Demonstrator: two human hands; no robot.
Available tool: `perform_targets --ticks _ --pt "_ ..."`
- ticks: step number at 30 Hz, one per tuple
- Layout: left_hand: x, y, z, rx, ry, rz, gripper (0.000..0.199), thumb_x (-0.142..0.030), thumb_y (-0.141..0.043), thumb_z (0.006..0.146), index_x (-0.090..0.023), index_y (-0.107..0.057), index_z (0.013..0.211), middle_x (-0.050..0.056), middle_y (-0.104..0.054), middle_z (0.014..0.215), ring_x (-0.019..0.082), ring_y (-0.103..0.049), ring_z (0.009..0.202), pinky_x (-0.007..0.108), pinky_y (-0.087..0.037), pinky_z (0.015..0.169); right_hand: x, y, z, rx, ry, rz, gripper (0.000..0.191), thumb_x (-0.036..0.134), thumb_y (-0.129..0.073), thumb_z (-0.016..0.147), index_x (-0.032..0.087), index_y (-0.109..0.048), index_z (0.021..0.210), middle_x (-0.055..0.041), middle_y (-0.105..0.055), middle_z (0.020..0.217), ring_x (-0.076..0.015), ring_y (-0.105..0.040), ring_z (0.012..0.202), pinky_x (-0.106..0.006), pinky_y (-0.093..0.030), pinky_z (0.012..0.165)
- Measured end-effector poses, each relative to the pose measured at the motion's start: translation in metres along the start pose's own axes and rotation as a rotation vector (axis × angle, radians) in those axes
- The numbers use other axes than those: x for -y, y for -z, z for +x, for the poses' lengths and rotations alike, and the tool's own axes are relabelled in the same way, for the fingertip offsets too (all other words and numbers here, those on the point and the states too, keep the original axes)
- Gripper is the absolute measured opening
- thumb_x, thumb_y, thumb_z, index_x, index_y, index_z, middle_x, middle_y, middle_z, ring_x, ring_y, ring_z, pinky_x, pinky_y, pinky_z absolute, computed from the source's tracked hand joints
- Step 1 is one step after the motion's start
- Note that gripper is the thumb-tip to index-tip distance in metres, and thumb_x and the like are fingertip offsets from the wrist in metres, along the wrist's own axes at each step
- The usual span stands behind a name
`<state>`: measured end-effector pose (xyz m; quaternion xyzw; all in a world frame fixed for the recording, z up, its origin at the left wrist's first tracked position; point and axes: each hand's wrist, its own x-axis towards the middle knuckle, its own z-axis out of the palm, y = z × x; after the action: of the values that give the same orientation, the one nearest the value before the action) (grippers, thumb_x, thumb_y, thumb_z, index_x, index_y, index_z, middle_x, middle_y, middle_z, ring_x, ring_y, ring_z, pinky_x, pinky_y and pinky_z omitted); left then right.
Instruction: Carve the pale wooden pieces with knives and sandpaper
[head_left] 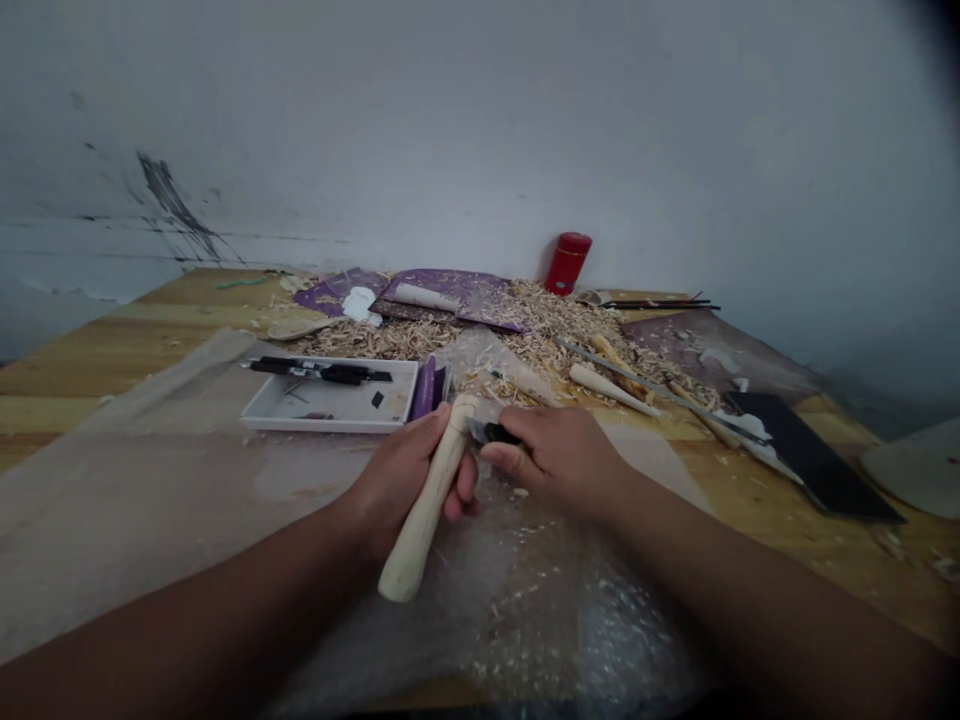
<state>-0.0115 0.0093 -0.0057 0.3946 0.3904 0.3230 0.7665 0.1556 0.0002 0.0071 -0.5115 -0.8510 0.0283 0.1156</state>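
My left hand [409,465] is wrapped around a pale carved wooden piece [424,510], long and rounded, with a flared near end and a grooved knob at its far end. The piece tilts, its near end pointing down toward me. In my right hand [559,455] is a craft knife [499,433] with a black handle, the fingers closed round it. Its blade [477,428] meets the wood just below the knob. Part of the knife handle is hidden inside my right hand. Beneath both hands lies a clear plastic sheet [517,590] sprinkled with shavings.
A white tray [330,428] with black craft knives [330,372] stands beyond my left hand. Wood shavings [540,320] are heaped behind, near a red canister [568,263] against the wall. On the right are a tapered wooden piece [611,387] and a long black slab [814,455].
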Motion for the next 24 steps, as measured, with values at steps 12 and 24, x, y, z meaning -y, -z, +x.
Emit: perform_targets --ticks 12,24 --pt "0.003 0.003 0.002 0.138 0.004 -0.031 0.047 -0.043 -0.028 0.084 -0.014 -0.049 0.053 -0.003 -0.044 0.031 0.007 -0.036 0.024 0.027 -0.044 0.041 0.001 -0.001 0.000 0.035 0.038 -0.032 0.052 0.057 -0.019 0.084 0.018 -0.053 0.081 -0.0034 -0.062 0.074 -0.0151 -0.054 0.065 -0.024 -0.023 0.052" --pt "-0.002 -0.005 -0.009 0.146 -0.035 -0.076 0.034 -0.043 -0.031 0.083 -0.016 -0.050 0.077 -0.007 -0.042 0.032 0.008 -0.035 0.024 0.029 -0.046 0.042 -0.035 0.019 0.002 -0.317 -0.315 -0.177 0.049 0.055 -0.022 0.083 0.019 -0.052 0.073 -0.0038 -0.056 0.063 -0.0151 -0.048 0.056 -0.025 -0.019 0.048"
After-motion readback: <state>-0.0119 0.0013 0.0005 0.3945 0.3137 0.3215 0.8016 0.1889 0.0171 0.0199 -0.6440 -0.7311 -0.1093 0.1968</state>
